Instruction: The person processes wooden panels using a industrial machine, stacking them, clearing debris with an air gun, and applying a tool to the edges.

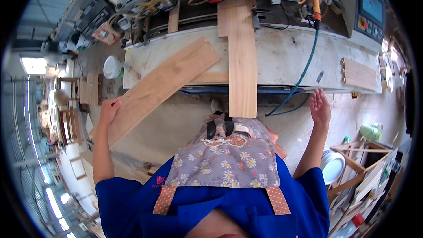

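Note:
My left hand (110,108) is closed on the long edge of a wide wooden board (165,83). This board slants from the worktable's surface down past the near edge on the left. My right hand (320,106) is raised beside the table's near edge on the right, fingers stretched out, with nothing in it. Between the hands, a second wooden board (243,70) lies lengthwise on the table; its near end juts over the edge toward my apron, and its far end reaches under the machine. Against its far left side sits a wooden piece (223,17).
A machine with cables and clamps spans the back of the worktable (304,53). A blue hose (304,72) hangs over the near edge from an orange air gun (316,6). A control panel (370,6) stands far right, above a short board (359,74). A white bucket (113,67) stands left.

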Available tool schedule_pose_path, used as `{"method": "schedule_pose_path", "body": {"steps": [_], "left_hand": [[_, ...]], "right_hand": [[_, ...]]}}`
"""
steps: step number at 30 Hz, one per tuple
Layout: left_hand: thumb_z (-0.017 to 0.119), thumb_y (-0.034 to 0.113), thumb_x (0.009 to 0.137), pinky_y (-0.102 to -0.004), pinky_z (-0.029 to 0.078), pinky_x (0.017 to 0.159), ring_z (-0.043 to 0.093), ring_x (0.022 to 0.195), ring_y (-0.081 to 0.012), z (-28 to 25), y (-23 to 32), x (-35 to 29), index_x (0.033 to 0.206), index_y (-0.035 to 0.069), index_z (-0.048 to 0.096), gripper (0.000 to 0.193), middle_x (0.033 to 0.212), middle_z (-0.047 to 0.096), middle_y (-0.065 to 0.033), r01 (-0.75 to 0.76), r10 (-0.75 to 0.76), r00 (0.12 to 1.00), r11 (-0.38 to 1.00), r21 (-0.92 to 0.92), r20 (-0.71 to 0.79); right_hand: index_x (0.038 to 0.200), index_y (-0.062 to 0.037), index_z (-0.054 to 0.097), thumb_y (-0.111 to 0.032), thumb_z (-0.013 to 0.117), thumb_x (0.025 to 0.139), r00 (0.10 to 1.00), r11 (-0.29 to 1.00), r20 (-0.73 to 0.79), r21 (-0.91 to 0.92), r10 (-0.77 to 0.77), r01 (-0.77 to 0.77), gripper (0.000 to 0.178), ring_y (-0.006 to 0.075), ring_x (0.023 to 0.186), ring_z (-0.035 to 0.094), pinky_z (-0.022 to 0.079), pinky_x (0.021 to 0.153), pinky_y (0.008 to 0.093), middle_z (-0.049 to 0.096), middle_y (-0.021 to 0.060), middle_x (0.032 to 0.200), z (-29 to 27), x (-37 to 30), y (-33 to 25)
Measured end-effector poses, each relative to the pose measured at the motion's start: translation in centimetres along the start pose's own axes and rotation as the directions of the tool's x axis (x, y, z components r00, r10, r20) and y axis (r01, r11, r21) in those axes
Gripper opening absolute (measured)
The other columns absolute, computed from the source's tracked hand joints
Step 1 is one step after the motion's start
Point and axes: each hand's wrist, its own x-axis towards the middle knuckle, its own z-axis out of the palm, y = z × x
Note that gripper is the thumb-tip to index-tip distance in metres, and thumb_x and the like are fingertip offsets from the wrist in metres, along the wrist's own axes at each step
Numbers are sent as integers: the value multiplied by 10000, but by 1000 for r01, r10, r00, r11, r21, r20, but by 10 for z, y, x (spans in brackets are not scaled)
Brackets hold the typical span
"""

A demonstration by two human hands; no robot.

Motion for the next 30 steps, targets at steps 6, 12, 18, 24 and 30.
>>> {"method": "schedule_pose_path", "body": {"steps": [6,12,18,24,30], "left_hand": [[662,309,900,-266,427,635,473,693,-50,5,-2,139,963,-21,705,338,755,554,104,106,-79,907,993,-44,414],[637,364,928,-262,412,639,464,711,-57,70,6,275,926,23,686,345,738,550,83,-192,219,829,976,-105,515],[622,346,926,-290,423,633,484,680,-103,141,68,325,884,24,620,325,698,550,2,-434,462,726,882,-181,509],[668,321,875,-341,473,672,584,702,-222,182,129,322,915,9,627,317,767,628,-106,-550,563,686,816,-179,461],[737,215,804,-346,521,776,642,833,-249,137,191,293,1065,20,651,337,958,668,-121,-834,839,526,541,-110,140]], "right_hand": [[1372,-64,475,-175,602,957,957,986,-266,81,-117,143,448,154,1029,621,534,902,300,617,81,1224,-36,-65,27],[1344,-70,501,-138,654,900,870,947,-465,171,-166,272,474,178,1024,621,533,889,329,631,90,1200,-4,-130,96],[1298,-64,527,-127,656,896,813,914,-553,208,-184,349,426,172,989,634,547,865,323,645,93,1164,43,-179,159],[1268,-63,550,-124,661,891,722,885,-663,196,-198,423,398,166,962,636,550,851,327,653,91,1144,66,-224,187],[1326,-33,505,-151,624,927,749,884,-607,157,-265,440,433,179,954,636,540,864,313,646,108,1152,87,-202,166]]}}
